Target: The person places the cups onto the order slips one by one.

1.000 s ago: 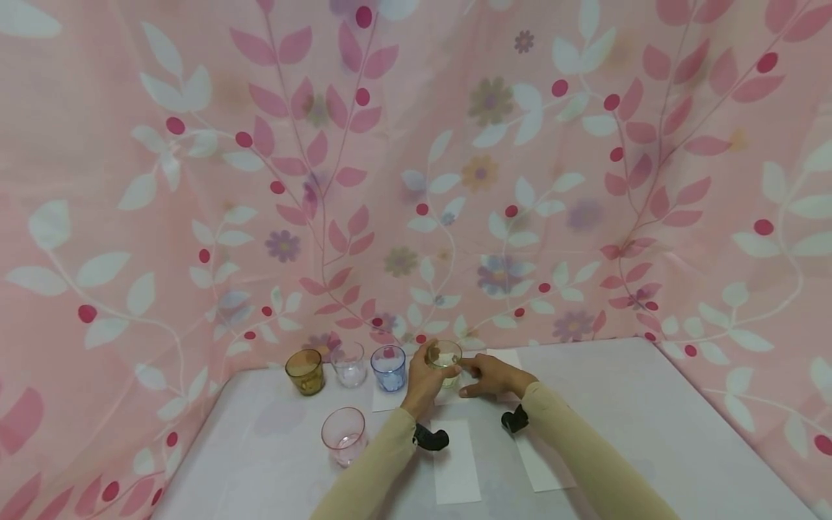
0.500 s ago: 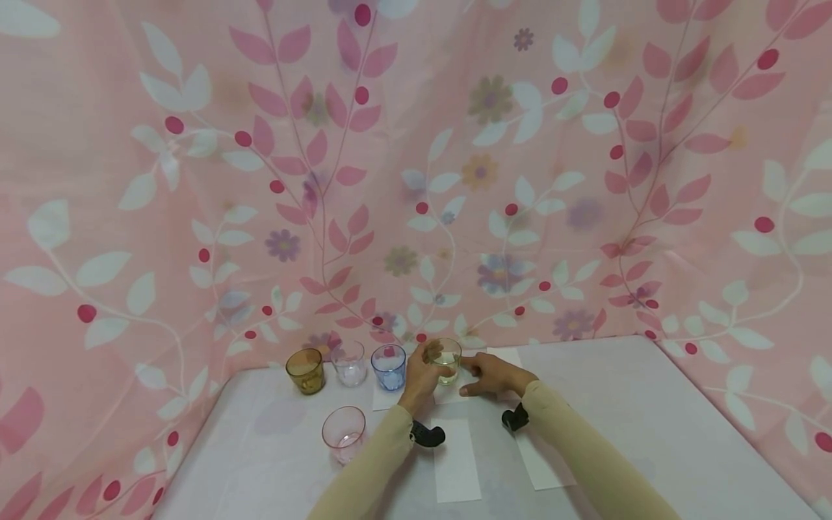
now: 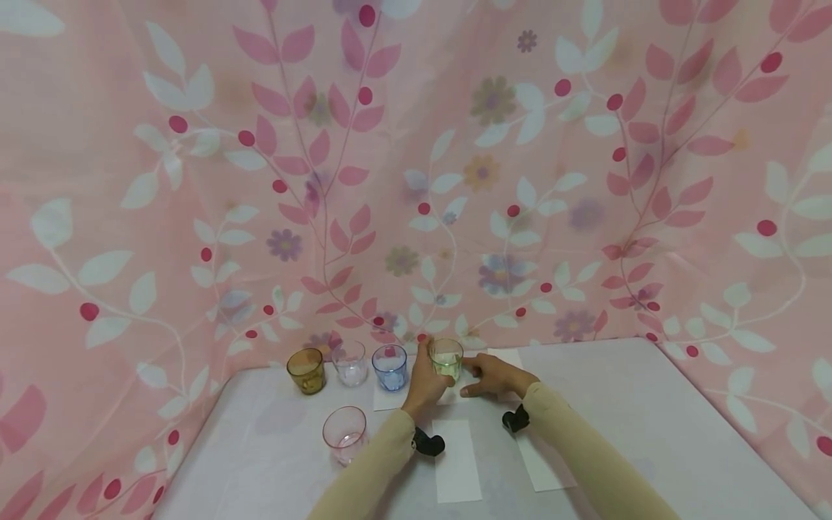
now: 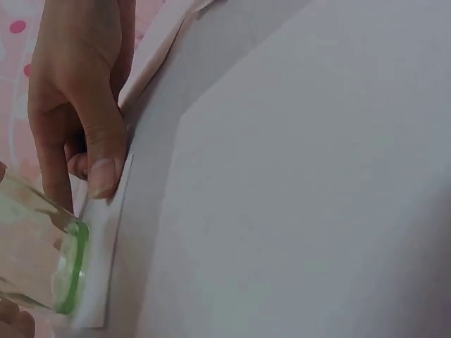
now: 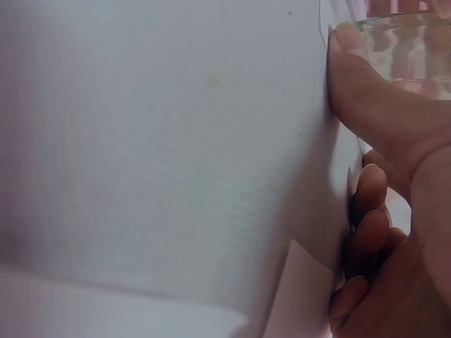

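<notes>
My left hand (image 3: 425, 381) grips a pale green glass (image 3: 447, 354) at the back of the table, its thumb across the near side. In the left wrist view the green base of the glass (image 4: 72, 267) is at or just above a white paper strip (image 4: 106, 282); contact is unclear. To the right, my right hand (image 3: 495, 375) rests low, index finger pointing at the glass and the other fingers loosely bent. Its thumb (image 5: 352, 63) lies against the paper or table in the right wrist view. Whether the index fingertip touches the glass is unclear.
Left of the hands stand a blue glass (image 3: 390, 372), a clear glass (image 3: 351, 368) and an amber glass (image 3: 306, 374). A pink glass (image 3: 344, 433) stands nearer, beside my left sleeve. White paper strips (image 3: 457, 462) lie on the white table (image 3: 260, 462), with a floral curtain (image 3: 416, 180) behind.
My left hand shifts slightly on the green glass, its thumb ending lower on the near side. The glass itself moves very little. My right hand stays in place.
</notes>
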The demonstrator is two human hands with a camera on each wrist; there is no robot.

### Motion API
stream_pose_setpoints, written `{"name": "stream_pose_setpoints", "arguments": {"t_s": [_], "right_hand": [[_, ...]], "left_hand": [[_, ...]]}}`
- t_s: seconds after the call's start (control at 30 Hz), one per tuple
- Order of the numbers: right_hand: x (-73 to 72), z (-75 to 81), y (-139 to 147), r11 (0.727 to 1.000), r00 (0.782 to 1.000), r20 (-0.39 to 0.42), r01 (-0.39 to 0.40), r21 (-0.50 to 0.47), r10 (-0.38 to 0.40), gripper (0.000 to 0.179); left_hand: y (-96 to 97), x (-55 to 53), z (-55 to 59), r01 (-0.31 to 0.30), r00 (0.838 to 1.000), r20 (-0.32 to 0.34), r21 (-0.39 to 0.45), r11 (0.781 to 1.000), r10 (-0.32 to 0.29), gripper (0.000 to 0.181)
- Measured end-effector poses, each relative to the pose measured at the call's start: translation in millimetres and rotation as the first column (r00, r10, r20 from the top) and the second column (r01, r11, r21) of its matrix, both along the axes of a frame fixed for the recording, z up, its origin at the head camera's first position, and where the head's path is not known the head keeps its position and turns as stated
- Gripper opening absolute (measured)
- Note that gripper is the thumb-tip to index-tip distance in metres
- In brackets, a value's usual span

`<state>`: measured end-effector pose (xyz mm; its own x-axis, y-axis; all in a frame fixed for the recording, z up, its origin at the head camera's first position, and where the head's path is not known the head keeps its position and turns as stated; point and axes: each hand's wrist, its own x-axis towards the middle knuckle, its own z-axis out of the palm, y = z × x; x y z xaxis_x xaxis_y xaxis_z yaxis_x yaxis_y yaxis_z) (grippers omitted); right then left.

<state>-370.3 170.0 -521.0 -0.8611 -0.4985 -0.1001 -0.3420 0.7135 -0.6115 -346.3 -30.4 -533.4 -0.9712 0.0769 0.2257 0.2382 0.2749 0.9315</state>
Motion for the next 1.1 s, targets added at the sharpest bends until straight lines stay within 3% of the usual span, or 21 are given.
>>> {"name": "stream_pose_setpoints", "arguments": {"t_s": [0.2, 0.43, 0.57, 0.77, 0.87, 0.97, 1.1], "right_hand": [[0.5, -1.3, 1, 1.000, 1.000, -0.002, -0.013, -0.010, 0.012, 0.073], [0.1, -3.7, 4, 1.000, 1.000, 0.001, -0.016, -0.016, 0.016, 0.063], [1.8, -2.9, 3, 1.000, 1.000, 0.011, -0.010, -0.017, 0.010, 0.057], [1.5, -3.6, 1, 0.999, 0.999, 0.020, -0.030, -0.033, 0.030, 0.076], [0.9, -2.9, 0, 0.999, 0.999, 0.017, -0.037, -0.038, 0.038, 0.076], [1.6, -1.0, 0, 1.000, 1.000, 0.021, -0.022, -0.013, 0.022, 0.078], [1.9, 0.5, 1, 1.000, 1.000, 0.024, -0.002, 0.004, 0.002, 0.081]], "left_hand": [[10.3, 15.4, 22.0, -0.008, 0.991, -0.133, -0.051, 0.999, 0.001, 0.106], [16.8, 34.3, 56.5, -0.042, 0.955, -0.296, -0.180, 0.983, -0.013, 0.100], [11.8, 45.5, 71.6, -0.044, 0.938, -0.343, -0.232, 0.972, -0.040, 0.096], [-13.6, 71.1, 96.1, 0.034, 0.918, -0.382, -0.179, 0.983, -0.102, 0.086], [-33.0, 85.0, 103.0, 0.075, 0.904, -0.408, -0.146, 0.986, -0.129, 0.079], [-55.1, 96.4, 103.0, 0.089, 0.886, -0.437, -0.161, 0.983, -0.152, 0.073], [-87.0, 108.7, 94.5, 0.035, 0.870, -0.473, -0.220, 0.975, -0.138, 0.072]]}}
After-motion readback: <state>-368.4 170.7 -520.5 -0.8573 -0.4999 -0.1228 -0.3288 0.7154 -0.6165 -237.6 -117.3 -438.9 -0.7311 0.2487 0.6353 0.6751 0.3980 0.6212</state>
